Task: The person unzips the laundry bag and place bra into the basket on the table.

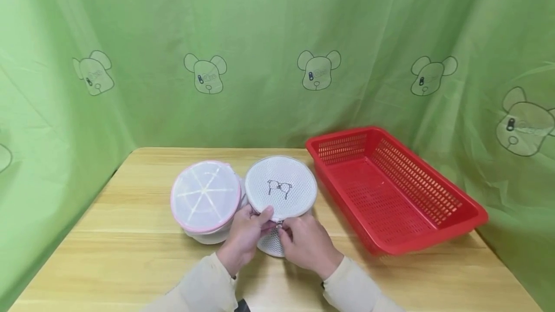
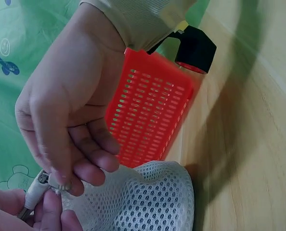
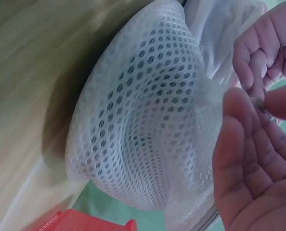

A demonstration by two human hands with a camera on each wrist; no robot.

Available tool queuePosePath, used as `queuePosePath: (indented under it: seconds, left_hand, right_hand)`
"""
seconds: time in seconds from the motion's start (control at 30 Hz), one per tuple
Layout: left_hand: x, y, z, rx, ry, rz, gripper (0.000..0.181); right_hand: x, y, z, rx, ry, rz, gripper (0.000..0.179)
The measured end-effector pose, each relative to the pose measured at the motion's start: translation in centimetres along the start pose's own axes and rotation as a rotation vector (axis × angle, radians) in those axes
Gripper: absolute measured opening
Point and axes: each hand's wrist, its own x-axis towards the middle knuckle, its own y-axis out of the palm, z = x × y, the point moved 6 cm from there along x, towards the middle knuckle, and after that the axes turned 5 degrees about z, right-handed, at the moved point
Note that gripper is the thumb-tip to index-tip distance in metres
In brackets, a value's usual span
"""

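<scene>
A round white mesh laundry bag (image 1: 282,184) with a printed pair of glasses on its lid stands near the middle of the table. At its near rim, my left hand (image 1: 246,235) pinches the zipped edge between thumb and fingers. Right beside it, my right hand (image 1: 309,245) pinches the small metal zipper pull (image 1: 279,224). The right wrist view shows the bag's slack mesh side (image 3: 138,110) bulging below the hands. Just left of this bag, and close against it, is a second white bag (image 1: 205,196) with a pink rim and pale spokes across its top.
To the right, a red plastic basket (image 1: 433,240) with slotted walls sits at an angle on the wooden table (image 1: 112,249). A green curtain (image 1: 260,114) printed with bear heads hangs behind and on both sides.
</scene>
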Motion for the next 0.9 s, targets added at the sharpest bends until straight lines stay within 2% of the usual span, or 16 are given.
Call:
queuePosePath:
  seconds: [0.3,0.57,0.9]
  left_hand:
    - [-0.2,0.2,-0.1,-0.016,-0.002,0.000,0.030]
    - [-0.2,0.3,-0.1,-0.027,-0.011,-0.002,0.025]
    - [-0.6,0.3,-0.2,-0.046,-0.040,0.012,0.027]
  right_hand:
    - [-0.2,-0.3,-0.2,-0.062,-0.045,-0.061,0.028]
    - [-0.5,-0.5,-0.4,-0.048,-0.055,-0.040,0.030]
    - [-1.0,-0.6,-1.4,-0.055,-0.018,-0.002,0.029]
